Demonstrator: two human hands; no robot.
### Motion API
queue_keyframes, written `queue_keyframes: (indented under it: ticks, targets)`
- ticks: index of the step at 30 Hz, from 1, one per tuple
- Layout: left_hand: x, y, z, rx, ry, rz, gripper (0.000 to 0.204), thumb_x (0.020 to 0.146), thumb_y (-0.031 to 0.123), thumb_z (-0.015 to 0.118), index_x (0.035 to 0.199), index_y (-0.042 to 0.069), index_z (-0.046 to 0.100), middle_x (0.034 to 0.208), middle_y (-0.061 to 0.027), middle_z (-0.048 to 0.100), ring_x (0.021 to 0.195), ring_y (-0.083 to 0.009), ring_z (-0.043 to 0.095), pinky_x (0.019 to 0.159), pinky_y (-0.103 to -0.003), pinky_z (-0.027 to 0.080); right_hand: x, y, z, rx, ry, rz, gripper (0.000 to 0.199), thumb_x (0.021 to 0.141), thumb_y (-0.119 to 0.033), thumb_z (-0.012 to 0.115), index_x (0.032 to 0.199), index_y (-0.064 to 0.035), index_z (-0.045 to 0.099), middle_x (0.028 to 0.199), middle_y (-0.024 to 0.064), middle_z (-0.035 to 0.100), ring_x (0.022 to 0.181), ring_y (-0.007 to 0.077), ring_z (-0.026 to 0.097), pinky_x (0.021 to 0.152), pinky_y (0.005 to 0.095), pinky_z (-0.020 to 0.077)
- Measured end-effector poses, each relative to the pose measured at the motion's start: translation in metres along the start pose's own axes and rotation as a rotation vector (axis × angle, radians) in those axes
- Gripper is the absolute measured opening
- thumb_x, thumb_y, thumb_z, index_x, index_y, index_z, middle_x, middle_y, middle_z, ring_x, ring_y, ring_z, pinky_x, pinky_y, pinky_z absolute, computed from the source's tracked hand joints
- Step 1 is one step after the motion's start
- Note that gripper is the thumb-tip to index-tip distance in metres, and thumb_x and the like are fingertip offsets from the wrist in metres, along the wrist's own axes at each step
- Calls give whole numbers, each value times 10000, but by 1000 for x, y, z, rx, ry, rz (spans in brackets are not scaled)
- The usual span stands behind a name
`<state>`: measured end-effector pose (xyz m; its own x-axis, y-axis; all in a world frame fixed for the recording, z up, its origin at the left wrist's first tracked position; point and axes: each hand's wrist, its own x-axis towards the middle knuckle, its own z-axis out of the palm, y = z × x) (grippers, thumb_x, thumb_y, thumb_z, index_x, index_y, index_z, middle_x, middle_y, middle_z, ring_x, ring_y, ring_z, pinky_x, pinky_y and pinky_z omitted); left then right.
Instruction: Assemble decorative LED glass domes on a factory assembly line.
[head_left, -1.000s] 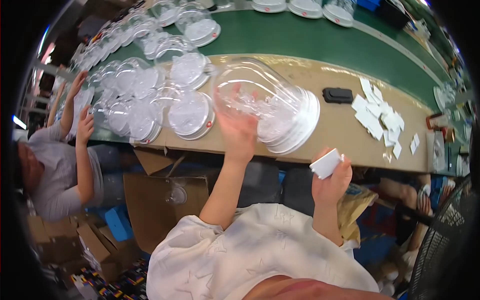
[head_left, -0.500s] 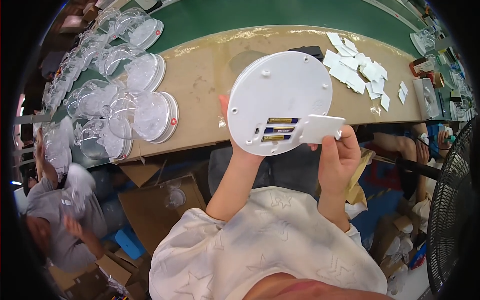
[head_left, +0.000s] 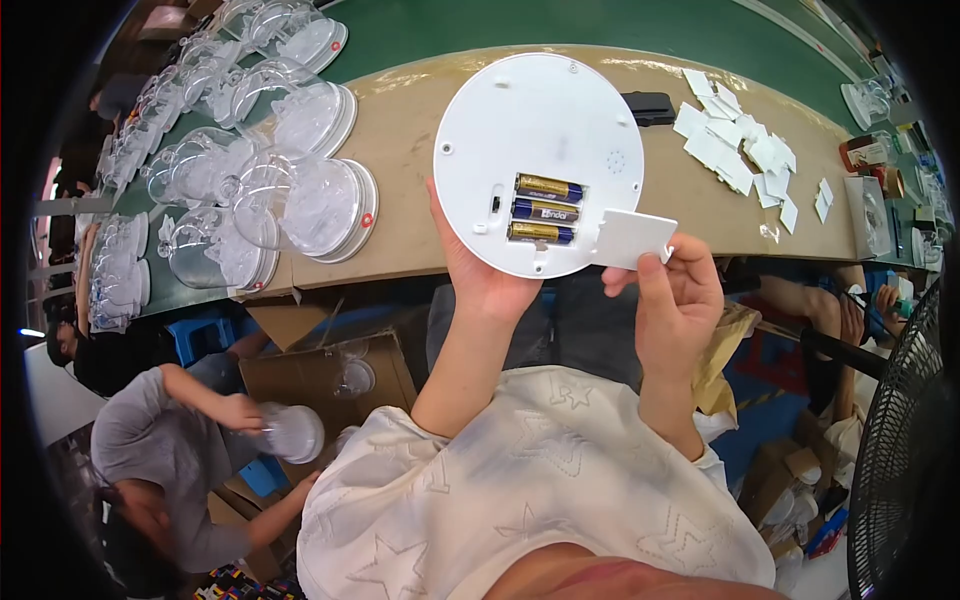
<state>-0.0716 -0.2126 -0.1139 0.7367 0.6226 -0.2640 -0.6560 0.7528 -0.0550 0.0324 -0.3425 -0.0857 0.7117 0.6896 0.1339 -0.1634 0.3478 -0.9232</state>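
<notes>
My left hand (head_left: 490, 285) grips a round white base (head_left: 540, 120) from below and along its left edge, with its underside tilted toward me. Three batteries (head_left: 546, 210) lie side by side in the base's open compartment, next to a small black switch (head_left: 496, 205). Between the fingertips of my right hand (head_left: 675, 290) is a white rectangular battery cover (head_left: 635, 238). The cover is at the compartment's right side, overlapping the base's edge. Whether it touches the base I cannot tell.
A pile of white covers (head_left: 720, 145) lies on the cardboard-topped table (head_left: 400, 130), near a black object (head_left: 648, 108). Clear domes on white bases (head_left: 300, 205) crowd the left side. A co-worker (head_left: 170, 430) handles a dome at lower left. A black fan (head_left: 900, 430) stands at right.
The base has moved up and left, and its underside faces me more squarely. The cover has come slightly left and up. At lower left the co-worker has leaned in with a dome.
</notes>
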Motion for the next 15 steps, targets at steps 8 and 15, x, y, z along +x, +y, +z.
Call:
queue_keyframes:
  ticks: [8,15]
  targets:
    - [1,-4,-1,15,71,20,710,890,639,479,1409,157,425,1398,-68,483,1233,-273,502,1024,-468,426,-1,2,5,87,-19,29,196,938,-8,545,1108,72,491,924,194,666,765,243,688,675,370,593]
    - [1,-7,-5,15,32,6,726,885,651,478,1410,152,425,1386,-77,493,1226,-273,508,1018,-466,427,0,2,-4,10,7,-89,159,910,35,567,1067,39,545,998,189,657,804,214,666,706,310,543]
